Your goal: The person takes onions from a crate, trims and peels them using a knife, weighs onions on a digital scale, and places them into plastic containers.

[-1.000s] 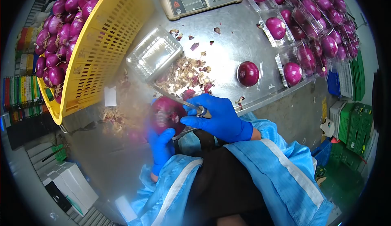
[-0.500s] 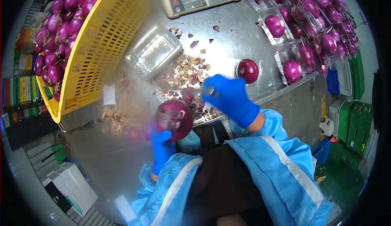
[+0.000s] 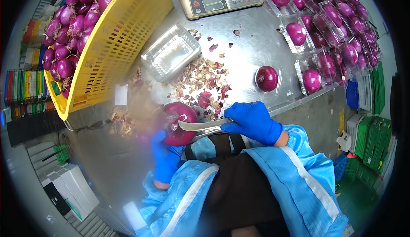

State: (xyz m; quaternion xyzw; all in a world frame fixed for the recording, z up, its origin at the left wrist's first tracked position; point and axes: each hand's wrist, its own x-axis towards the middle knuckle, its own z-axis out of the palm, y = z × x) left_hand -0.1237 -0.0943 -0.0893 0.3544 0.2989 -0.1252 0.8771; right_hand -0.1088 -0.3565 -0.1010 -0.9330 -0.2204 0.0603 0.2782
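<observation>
My left hand [image 3: 164, 153], in a blue glove, is closed on a large red onion [image 3: 184, 136] at the table's near edge. In my gloved right hand [image 3: 252, 122] is a knife [image 3: 198, 125] with a curved metal blade. The blade points left, and its tip is at the onion's pale end. Just beyond the onion lie dry skins and trimmings [image 3: 205, 81], heaped on the metal table [image 3: 243, 49]. A second red onion [image 3: 267, 78] rests beyond my right hand. My left fingers are partly hidden and blurred.
A yellow basket [image 3: 115, 44] full of red onions [image 3: 77, 25] leans at the left. Beside it sits a clear plastic tray [image 3: 171, 52]. A scale [image 3: 220, 0] stands at the back. Packed onion trays [image 3: 326, 36] are stacked at the right.
My right hand has come down a little and turned, so the knife, blurred before, now meets the onion. The onion's pale end has turned. The whole view has shifted slightly.
</observation>
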